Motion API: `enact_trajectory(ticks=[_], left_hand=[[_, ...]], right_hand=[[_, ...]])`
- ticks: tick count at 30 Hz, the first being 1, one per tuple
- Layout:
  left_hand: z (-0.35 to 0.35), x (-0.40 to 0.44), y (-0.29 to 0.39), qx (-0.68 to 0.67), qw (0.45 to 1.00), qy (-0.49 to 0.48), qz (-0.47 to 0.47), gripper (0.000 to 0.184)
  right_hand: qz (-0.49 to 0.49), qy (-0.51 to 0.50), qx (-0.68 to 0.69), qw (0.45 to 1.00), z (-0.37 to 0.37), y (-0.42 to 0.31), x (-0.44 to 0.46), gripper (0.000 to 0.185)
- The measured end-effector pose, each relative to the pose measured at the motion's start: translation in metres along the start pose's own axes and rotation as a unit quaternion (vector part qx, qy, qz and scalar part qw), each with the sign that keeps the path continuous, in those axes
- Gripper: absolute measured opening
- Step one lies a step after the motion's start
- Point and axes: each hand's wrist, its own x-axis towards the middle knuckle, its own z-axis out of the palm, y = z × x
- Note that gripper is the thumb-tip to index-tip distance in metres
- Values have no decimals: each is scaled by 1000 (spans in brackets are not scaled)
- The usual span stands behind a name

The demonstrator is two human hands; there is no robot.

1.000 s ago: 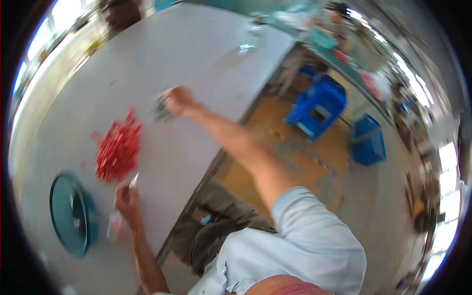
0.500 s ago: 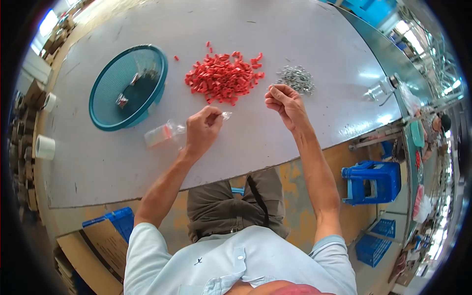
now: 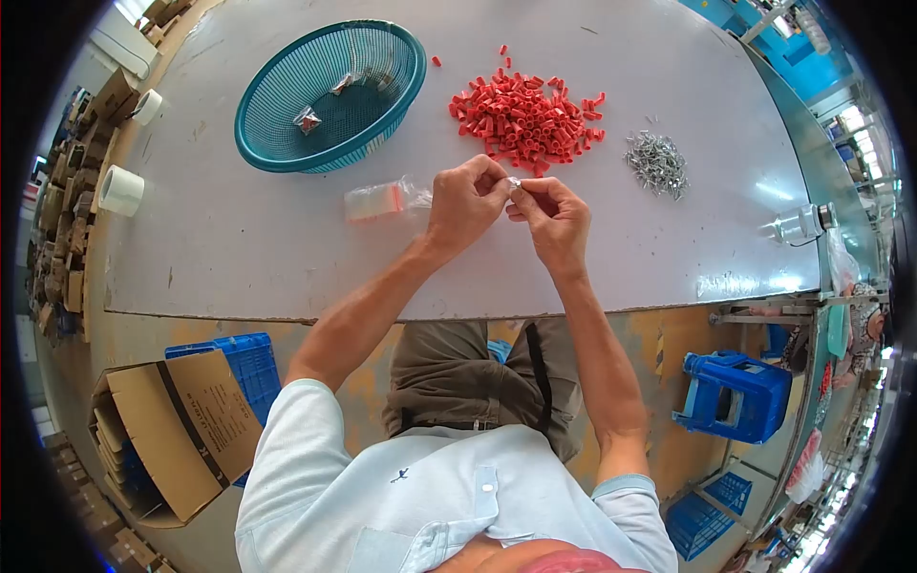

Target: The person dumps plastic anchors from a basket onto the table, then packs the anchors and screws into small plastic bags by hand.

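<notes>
My left hand (image 3: 467,205) is closed on a small clear plastic bag (image 3: 514,182), just below a pile of red plastic pieces (image 3: 525,119). Fingertips of my right hand (image 3: 554,222) meet it at the same bag, pinched together; whether they also hold a small metal piece is hidden. A heap of small silver metal parts (image 3: 656,164) lies to the right of the red pile. Left of my left hand rests a stack of clear bags with red edges (image 3: 374,202). The teal mesh basket (image 3: 399,113) at the upper left holds a few small filled packets (image 3: 307,120).
Two tape rolls (image 3: 122,191) sit at the table's left edge. A clear bottle (image 3: 800,224) lies at the table's right edge. Below the table are a cardboard box (image 3: 196,420) on the left and a blue stool (image 3: 734,396) on the right.
My right hand has moved from beside the silver parts leftward to the bag at my left hand. The two hands now meet. The camera view has turned and shifted.
</notes>
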Motion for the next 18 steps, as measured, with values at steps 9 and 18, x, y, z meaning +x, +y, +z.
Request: enact_trajectory(ticks=[9,18], left_hand=[[-1,-2,-2,-82,990,-74,-92,9],[4,-8,-5,0,999,-52,6,9]], right_hand=[[-138,11,-284,949,-7,7,-1,10],[-181,-4,-400,899,-3,-1,0,13]])
